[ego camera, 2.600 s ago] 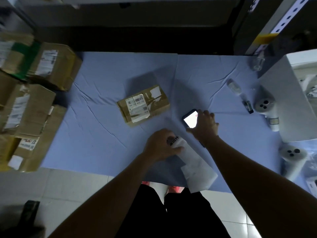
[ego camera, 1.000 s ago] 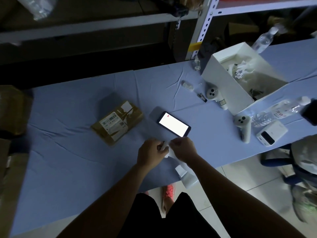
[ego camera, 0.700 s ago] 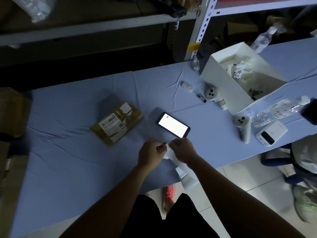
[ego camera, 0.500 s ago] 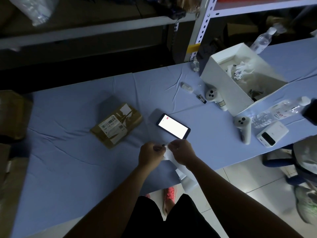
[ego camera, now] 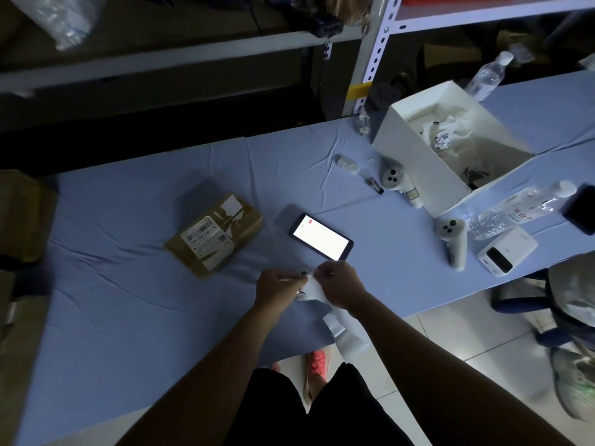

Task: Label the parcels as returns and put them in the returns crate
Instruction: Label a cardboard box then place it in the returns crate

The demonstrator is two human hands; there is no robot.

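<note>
- Our left hand [ego camera: 278, 286] and right hand [ego camera: 338, 286] pinch the label strip [ego camera: 341, 323] between closed fingertips, apparently peeling a sticker.
- The parcel [ego camera: 214, 235] lies beyond our left fingers, apart; the phone [ego camera: 321, 236] sits just beyond the right.
- Risk: we may tear or crease the sticker, or let it fold and stick to itself.

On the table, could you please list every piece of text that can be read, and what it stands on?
"159 109 K02 170", roughly: under the barcode on the parcel label; the smaller print is blurred.
Large characters on the lying bottle: too blurred to read.
Black marks on the label strip, pinched between the left hand and right hand: partly covered, unreadable.
Phone screen: no legible text.
</note>
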